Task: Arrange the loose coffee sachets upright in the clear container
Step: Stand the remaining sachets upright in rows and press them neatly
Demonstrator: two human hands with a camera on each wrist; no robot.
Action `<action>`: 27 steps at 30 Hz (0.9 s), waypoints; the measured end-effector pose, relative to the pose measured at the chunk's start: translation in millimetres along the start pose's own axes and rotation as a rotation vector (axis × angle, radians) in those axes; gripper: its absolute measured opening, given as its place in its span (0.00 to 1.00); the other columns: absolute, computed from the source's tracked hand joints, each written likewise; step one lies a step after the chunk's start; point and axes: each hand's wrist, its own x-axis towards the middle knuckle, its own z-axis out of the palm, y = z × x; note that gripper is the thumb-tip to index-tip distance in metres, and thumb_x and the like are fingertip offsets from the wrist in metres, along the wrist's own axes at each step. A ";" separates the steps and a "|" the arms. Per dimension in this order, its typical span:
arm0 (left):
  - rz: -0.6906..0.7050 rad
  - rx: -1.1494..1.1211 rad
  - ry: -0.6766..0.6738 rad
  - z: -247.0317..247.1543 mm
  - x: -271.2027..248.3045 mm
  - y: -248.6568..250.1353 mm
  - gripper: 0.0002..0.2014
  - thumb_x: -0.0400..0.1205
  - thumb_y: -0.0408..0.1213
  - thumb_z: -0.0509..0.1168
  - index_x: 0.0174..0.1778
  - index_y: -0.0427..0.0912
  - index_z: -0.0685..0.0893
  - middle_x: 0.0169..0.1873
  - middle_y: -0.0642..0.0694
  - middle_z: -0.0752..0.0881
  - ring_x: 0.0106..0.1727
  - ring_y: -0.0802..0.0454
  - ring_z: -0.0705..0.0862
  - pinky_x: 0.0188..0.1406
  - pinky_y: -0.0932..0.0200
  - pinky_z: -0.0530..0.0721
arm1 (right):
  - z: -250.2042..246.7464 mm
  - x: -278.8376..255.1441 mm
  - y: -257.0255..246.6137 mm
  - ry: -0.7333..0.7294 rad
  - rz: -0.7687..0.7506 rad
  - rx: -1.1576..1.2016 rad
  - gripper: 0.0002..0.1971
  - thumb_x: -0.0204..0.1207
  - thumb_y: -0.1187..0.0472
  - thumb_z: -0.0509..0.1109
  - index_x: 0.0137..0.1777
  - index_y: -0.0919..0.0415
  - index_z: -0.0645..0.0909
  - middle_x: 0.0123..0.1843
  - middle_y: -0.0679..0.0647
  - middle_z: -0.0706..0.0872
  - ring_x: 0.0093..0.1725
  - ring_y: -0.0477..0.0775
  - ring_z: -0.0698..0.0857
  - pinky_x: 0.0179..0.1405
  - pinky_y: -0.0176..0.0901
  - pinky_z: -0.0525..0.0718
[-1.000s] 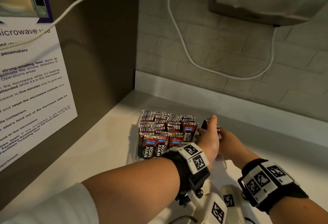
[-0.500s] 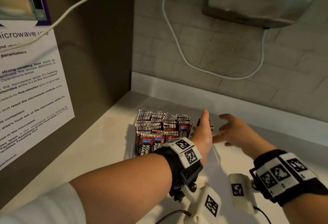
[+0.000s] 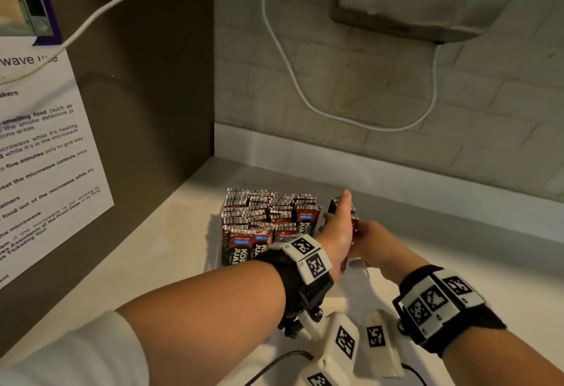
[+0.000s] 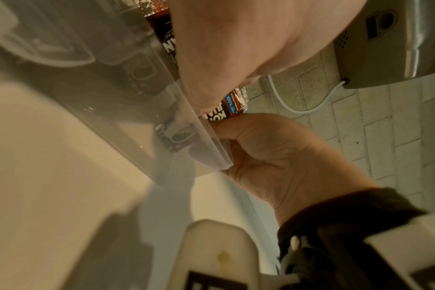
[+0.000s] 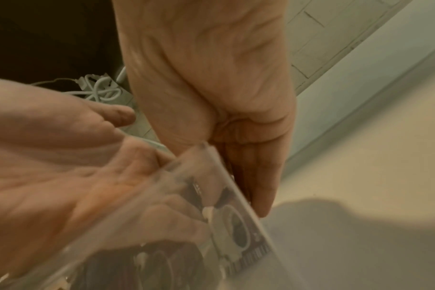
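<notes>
My flat, straight-fingered left hand [image 3: 338, 226] splits the upright brown foil coffee sachets [image 3: 268, 217] in the clear plastic container [image 4: 127, 109] — my right hand [image 3: 370, 240], nearer the gap, grips a few against it.

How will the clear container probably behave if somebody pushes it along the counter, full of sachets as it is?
The clear container looks like smooth rigid plastic on a smooth counter, so it would probably slide, not tip. Tightly packed coffee sachets likely make it fairly heavy. The sachets stand above its rim, so a jerk might topple the looser ones.

Both hands meet ahead: left hand [image 3: 338, 226] flat, fingers straight; right hand [image 3: 370, 240] curled beside it.
</notes>
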 end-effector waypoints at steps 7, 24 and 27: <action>0.077 -0.051 0.005 -3.9 -21.9 7.4 0.69 0.41 0.83 0.54 0.82 0.56 0.63 0.80 0.47 0.68 0.80 0.48 0.67 0.79 0.41 0.65 | -1.8 -1.0 -4.5 0.018 -0.007 -0.027 0.27 0.65 0.75 0.77 0.65 0.60 0.78 0.48 0.57 0.88 0.44 0.56 0.88 0.42 0.51 0.90; 0.203 0.175 -0.123 -45.0 -97.9 57.3 0.09 0.81 0.46 0.66 0.45 0.43 0.80 0.39 0.46 0.83 0.42 0.54 0.83 0.49 0.60 0.81 | -35.5 -19.2 -49.8 0.405 -0.445 0.004 0.26 0.69 0.70 0.75 0.67 0.57 0.76 0.58 0.53 0.80 0.53 0.52 0.76 0.48 0.42 0.73; 0.422 0.324 0.021 -76.3 -113.4 77.7 0.03 0.82 0.34 0.65 0.49 0.41 0.83 0.42 0.49 0.85 0.47 0.52 0.83 0.50 0.60 0.81 | -22.3 -15.9 -65.6 0.351 -0.485 -0.160 0.29 0.67 0.69 0.75 0.70 0.57 0.75 0.61 0.52 0.79 0.56 0.53 0.77 0.54 0.45 0.77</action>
